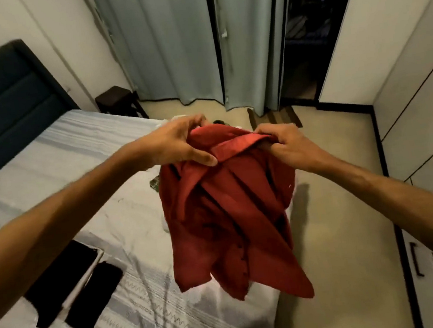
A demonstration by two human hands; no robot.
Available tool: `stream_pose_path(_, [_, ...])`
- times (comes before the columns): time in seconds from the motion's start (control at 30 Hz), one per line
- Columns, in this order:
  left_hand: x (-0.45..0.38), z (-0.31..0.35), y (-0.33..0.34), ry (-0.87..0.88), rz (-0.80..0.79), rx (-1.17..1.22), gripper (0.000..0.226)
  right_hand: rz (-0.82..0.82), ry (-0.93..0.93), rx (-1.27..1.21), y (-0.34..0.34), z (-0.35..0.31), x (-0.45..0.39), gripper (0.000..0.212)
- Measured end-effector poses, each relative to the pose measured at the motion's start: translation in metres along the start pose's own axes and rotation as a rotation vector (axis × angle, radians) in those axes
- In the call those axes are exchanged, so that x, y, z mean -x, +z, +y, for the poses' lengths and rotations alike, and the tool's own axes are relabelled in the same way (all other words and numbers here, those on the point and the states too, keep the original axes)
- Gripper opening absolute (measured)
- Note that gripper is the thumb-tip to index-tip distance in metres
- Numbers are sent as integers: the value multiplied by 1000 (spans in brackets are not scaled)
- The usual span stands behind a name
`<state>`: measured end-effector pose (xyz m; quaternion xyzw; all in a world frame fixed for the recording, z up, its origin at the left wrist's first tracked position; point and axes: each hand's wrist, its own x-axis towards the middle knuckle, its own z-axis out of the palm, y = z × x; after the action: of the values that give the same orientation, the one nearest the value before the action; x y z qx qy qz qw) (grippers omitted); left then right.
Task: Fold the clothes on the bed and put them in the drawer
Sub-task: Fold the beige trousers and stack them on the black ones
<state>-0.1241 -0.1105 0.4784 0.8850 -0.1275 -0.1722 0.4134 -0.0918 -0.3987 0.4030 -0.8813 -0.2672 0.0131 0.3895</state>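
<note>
Both arms outstretched, left hand [180, 143] and right hand [285, 142] fingers pinching a hanging red shirt [229, 216] above the bed [74, 158].

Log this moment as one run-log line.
step: lifting | item: red shirt held up by collar, hanging unfolded over bed edge | left hand: gripping collar | right hand: gripping collar | drawer: not identifiable

Both hands, L [178, 144] & R [286, 145], grip red shirt [229, 216] above bed [103, 176].
</note>
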Motion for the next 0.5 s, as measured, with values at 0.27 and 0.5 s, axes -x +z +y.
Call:
stream_pose_path(0.27, [17,-34,-5,174,316,-470,64,338,185,81,-35,6,6,25])
stream_pose_path(0.5, [39,-90,48,164,395,-1011,80,324,204,-18,-19,-22,5,14])
